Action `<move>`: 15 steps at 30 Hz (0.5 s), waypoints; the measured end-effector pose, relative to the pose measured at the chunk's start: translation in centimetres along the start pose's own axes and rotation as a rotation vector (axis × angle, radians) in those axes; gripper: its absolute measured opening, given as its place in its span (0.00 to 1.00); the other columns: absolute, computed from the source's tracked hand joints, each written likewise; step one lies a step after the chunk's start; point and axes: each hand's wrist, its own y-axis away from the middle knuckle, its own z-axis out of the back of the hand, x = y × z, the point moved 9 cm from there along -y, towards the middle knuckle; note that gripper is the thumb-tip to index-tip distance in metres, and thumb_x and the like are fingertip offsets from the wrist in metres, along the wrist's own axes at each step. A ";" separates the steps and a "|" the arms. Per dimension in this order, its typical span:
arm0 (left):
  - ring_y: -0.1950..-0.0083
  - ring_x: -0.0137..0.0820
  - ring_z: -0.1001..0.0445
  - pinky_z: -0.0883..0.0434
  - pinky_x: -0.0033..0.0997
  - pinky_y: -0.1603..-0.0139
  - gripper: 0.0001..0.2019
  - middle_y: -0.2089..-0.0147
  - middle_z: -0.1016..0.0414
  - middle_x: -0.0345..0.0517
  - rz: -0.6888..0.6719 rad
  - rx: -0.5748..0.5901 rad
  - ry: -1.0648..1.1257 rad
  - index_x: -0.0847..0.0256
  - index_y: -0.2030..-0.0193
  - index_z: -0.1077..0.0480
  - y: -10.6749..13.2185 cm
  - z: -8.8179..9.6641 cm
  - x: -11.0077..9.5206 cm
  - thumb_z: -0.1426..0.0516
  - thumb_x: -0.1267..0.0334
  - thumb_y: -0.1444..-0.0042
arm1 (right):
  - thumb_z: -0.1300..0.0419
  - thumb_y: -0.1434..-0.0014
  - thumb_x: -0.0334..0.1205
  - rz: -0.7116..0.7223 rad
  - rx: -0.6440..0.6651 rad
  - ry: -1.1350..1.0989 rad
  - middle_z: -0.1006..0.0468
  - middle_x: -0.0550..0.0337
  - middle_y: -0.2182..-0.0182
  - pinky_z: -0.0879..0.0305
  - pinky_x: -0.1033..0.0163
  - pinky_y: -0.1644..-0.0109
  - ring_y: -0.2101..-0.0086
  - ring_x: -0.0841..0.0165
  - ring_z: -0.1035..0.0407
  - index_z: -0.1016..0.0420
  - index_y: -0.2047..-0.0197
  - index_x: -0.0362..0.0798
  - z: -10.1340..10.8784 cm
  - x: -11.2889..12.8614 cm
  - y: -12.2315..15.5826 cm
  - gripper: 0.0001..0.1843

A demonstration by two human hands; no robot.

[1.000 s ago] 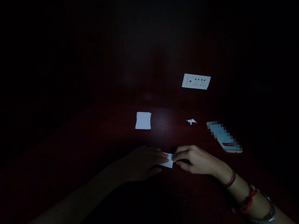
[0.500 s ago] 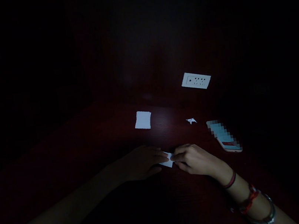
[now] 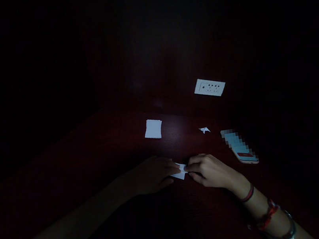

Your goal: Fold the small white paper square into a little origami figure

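White paper piece [image 3: 179,176] lies flat on the dark red table [image 3: 177,142], nearer to us than the paper stack [image 3: 153,129] and a little to that stack's right. Our left hand [image 3: 152,175], directly on our side of the stack, spreads its fingers over the piece without grasping it, apparently to pin it so it cannot slide. Our right hand [image 3: 209,171], nearer and to the right of the stack, wears bands [image 3: 247,194] at the wrist and bends its fingertips against the piece's right edge; whether they pinch it or merely press, we cannot tell in this gloom. Both hands meet in front of the stack, probably because a scrap this small leaves room only for fingertips. A tiny folded paper figure [image 3: 204,130] sits right of the stack, clear of our fingers; farther right, a phone [image 3: 238,147] lies with its screen lit and upward, perhaps for easy viewing. Beyond the stack and rightward, a socket plate [image 3: 209,87] is set in the wall.
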 end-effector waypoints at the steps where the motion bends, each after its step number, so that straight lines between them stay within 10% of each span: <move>1: 0.46 0.36 0.42 0.44 0.37 0.49 0.18 0.46 0.39 0.37 0.002 -0.007 0.004 0.52 0.47 0.44 0.0 0.0 0.0 0.50 0.61 0.45 | 0.52 0.44 0.35 -0.005 0.004 -0.005 0.30 0.59 0.67 0.42 0.66 0.59 0.66 0.71 0.36 0.31 0.59 0.48 0.0 -0.1 0.0 0.12; 15: 0.48 0.35 0.40 0.44 0.36 0.50 0.15 0.48 0.37 0.37 -0.002 -0.040 -0.022 0.51 0.49 0.42 -0.3 0.0 -0.5 0.53 0.61 0.43 | 0.53 0.44 0.34 0.000 0.061 0.014 0.30 0.59 0.69 0.43 0.68 0.62 0.68 0.72 0.36 0.29 0.62 0.47 -0.2 0.0 0.1 0.12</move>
